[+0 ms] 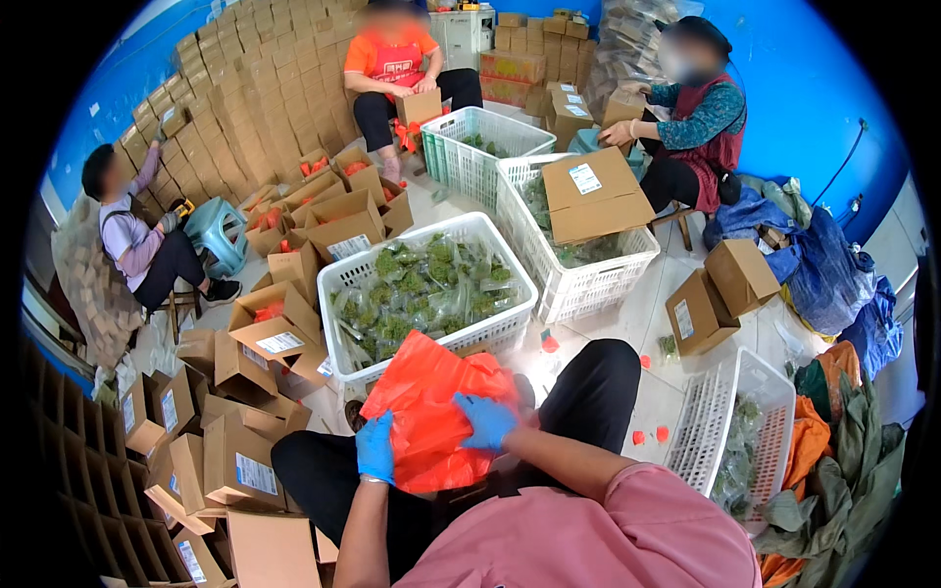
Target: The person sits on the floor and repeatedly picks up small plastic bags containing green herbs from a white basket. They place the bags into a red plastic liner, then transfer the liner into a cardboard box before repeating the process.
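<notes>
A thin red plastic bag [434, 411] is spread out above my lap. My left hand [375, 447], in a blue glove, grips the bag's left edge. Over the bag's right side lies my right hand [487, 422], also blue-gloved, its fingers partly spread and touching the plastic. Whether those fingers pinch it is unclear. Just beyond the bag stands a white plastic crate [507, 327] full of clear bags of green plant material [426, 279].
Open cardboard boxes [246, 463] crowd my left side. More white crates [588, 287] stand ahead; another crate [706, 426] is at my right. Three co-workers sit around: one at left [132, 220], one ahead [397, 62], one at right [698, 125]. Red scraps [638, 438] dot the floor.
</notes>
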Demonstrator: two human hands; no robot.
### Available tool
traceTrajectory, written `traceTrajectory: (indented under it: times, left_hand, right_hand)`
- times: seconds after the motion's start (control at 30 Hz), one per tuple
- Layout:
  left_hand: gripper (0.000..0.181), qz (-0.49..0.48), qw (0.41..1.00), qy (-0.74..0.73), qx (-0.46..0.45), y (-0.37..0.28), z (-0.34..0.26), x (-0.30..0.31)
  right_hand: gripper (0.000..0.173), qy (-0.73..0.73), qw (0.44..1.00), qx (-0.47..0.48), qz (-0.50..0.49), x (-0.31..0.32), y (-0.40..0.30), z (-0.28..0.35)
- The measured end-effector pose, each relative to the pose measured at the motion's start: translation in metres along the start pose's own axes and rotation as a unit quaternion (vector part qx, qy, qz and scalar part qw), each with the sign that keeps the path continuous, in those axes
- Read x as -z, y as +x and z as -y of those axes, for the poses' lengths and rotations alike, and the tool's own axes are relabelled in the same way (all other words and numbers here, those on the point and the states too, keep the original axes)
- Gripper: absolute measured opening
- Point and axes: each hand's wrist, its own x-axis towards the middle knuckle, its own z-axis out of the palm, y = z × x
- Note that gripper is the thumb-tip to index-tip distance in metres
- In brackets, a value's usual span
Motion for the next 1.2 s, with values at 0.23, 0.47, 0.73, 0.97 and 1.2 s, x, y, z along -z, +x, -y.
traceTrajectory:
  times: [0.23, 0.47, 0.73, 0.97, 1.2]
  left_hand:
    - [0.022, 0.035, 0.996, 0.046, -0.071, -0.006, -0.040, -0.001]
    - [0.021, -0.111, 0.991, -0.051, -0.055, -0.006, -0.094, 0.039]
    - [0.051, -0.002, 0.901, -0.435, 0.003, -0.004, -0.164, 0.100]
    - [0.050, 0.064, 0.849, -0.524, 0.024, -0.014, -0.142, 0.096]
    - [0.049, 0.049, 0.837, -0.544, 0.016, -0.010, -0.139, 0.096]
  right_hand:
    - [0.055, -0.090, 0.992, -0.020, 0.088, -0.012, 0.017, -0.015]
    - [0.043, -0.025, 0.999, 0.005, -0.022, -0.031, 0.021, -0.034]
    - [0.070, 0.103, 0.987, 0.102, -0.072, -0.031, 0.026, -0.048]
    - [0.050, 0.548, 0.816, -0.004, 0.186, 0.086, 0.025, 0.046]
    - [0.044, 0.792, 0.526, -0.052, 0.305, 0.003, 0.046, 0.117]
